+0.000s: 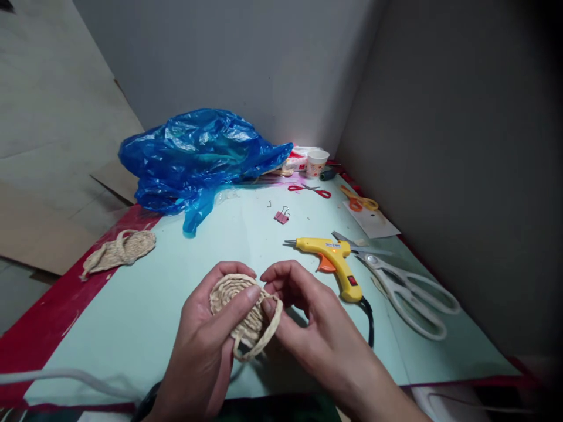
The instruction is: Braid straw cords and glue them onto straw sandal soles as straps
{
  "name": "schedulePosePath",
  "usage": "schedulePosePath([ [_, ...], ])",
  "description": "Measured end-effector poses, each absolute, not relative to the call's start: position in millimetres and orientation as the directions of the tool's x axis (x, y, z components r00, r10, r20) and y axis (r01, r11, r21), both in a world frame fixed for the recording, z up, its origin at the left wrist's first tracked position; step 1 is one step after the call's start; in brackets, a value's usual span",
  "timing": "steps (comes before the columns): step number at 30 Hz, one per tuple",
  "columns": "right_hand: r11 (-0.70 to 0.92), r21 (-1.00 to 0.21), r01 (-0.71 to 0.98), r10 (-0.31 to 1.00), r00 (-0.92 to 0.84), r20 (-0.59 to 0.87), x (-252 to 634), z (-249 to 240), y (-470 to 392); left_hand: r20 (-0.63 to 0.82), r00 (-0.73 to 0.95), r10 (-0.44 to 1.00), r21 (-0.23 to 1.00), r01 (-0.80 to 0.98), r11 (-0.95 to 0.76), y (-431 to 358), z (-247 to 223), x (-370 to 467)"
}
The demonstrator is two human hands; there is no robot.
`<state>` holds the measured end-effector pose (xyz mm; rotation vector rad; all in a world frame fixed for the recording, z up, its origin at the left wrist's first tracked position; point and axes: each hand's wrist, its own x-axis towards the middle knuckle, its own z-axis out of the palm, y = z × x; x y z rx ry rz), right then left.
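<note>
Above the near middle of the table, my left hand (pixel 206 334) is closed around a small coiled straw slipper sole (pixel 235 293), its thumb pressed flat across the top. A braided straw cord (pixel 259 350) loops out from the sole's near edge. My right hand (pixel 303 316) pinches that cord at the sole's right side; its fingertips are curled and partly hidden. Over at the left edge of the table lies a finished-looking straw slipper (pixel 121 252) with a strap across it. Just beyond my right hand, a yellow glue gun (pixel 336 255) rests on its side, nozzle to the left.
Large white-handled scissors (pixel 400 287) lie right of the glue gun. Further back are a pink binder clip (pixel 282 216), red scissors (pixel 309 190), orange scissors (pixel 359 199) on a card, a paper cup (pixel 316 164) and a crumpled blue plastic bag (pixel 197 155). Grey walls stand behind and to the right.
</note>
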<state>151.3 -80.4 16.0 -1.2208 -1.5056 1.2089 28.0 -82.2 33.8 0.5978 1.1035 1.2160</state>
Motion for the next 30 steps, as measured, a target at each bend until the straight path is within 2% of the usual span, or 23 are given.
schedulePosePath([
  [4, 0.015, -0.999, 0.049, 0.981, -0.194, 0.005, 148, 13, -81, -0.334, -0.085, 0.939, 0.850, -0.457, 0.261, -86, 28, 30],
  [9, -0.029, -1.000, -0.006, 0.977, -0.210, -0.027, 149, 12, -76, -0.345, -0.058, 0.937, 0.841, -0.462, 0.281, -81, 21, 26],
  [16, -0.082, -0.978, 0.189, 0.934, -0.328, -0.142, 172, 21, -76, -0.399, 0.031, 0.916, 0.779, -0.515, 0.357, -68, 22, 10],
  [24, 0.028, -0.979, 0.201, 0.954, -0.298, -0.034, 166, 14, -86, -0.415, 0.196, 0.888, 0.712, -0.538, 0.451, -69, 16, 4],
  [27, -0.045, -0.990, 0.131, 0.958, -0.274, -0.080, 154, 11, -87, -0.380, 0.252, 0.890, 0.735, -0.503, 0.456, -69, 16, 4],
  [30, -0.152, -0.988, -0.037, 0.966, -0.219, -0.141, 145, 7, -86, -0.387, 0.219, 0.896, 0.756, -0.482, 0.444, -69, 18, 2],
])
